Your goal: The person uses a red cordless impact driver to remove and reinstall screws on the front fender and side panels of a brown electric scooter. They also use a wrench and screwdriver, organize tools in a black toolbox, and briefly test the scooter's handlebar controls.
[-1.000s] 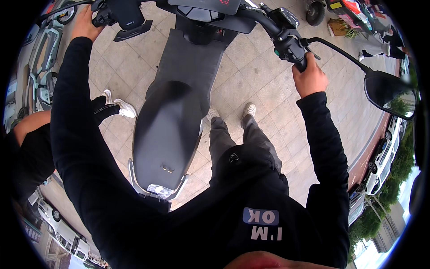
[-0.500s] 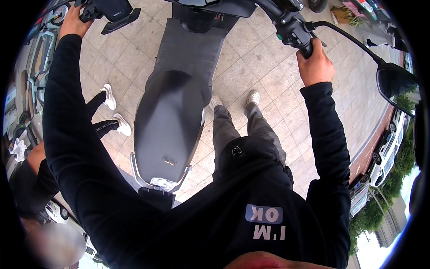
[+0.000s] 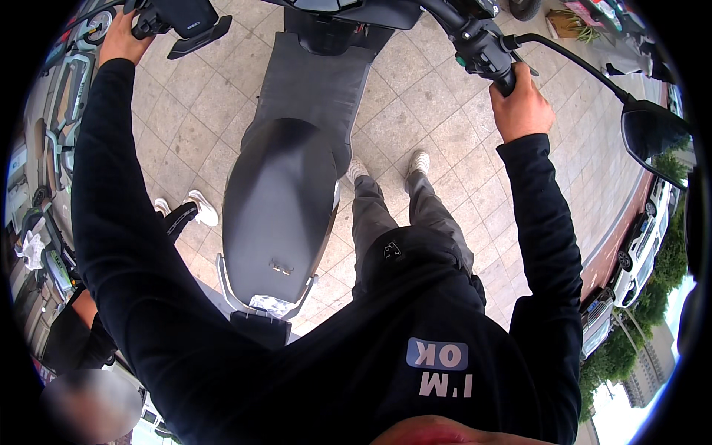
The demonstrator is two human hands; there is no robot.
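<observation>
I stand on the right side of a dark electric scooter, its long black seat (image 3: 278, 200) and grey footboard (image 3: 315, 81) to my left. My left hand (image 3: 124, 41) is wrapped round the left handlebar grip at the upper left; part of its fingers is cut off by the picture's edge. My right hand (image 3: 523, 107) closes round the black right handlebar grip (image 3: 506, 83), below the switch block (image 3: 478, 55). A dark display housing (image 3: 182, 16) and a lever-like black part lie near the left hand. From the right bar a mirror (image 3: 654, 133) reaches outward on a curved stalk.
Another person in dark clothes (image 3: 78, 337) is close on the left, beyond the scooter, with a white shoe (image 3: 202, 208) on the paving. Parked two-wheelers (image 3: 55, 141) line the left edge. White cars (image 3: 644, 252) and trees stand at the right. A tyre (image 3: 525, 7) shows at the top.
The other person has shifted: one shoe has moved back toward the lower left, and the body has moved slightly. My hands and the scooter stay practically still.
</observation>
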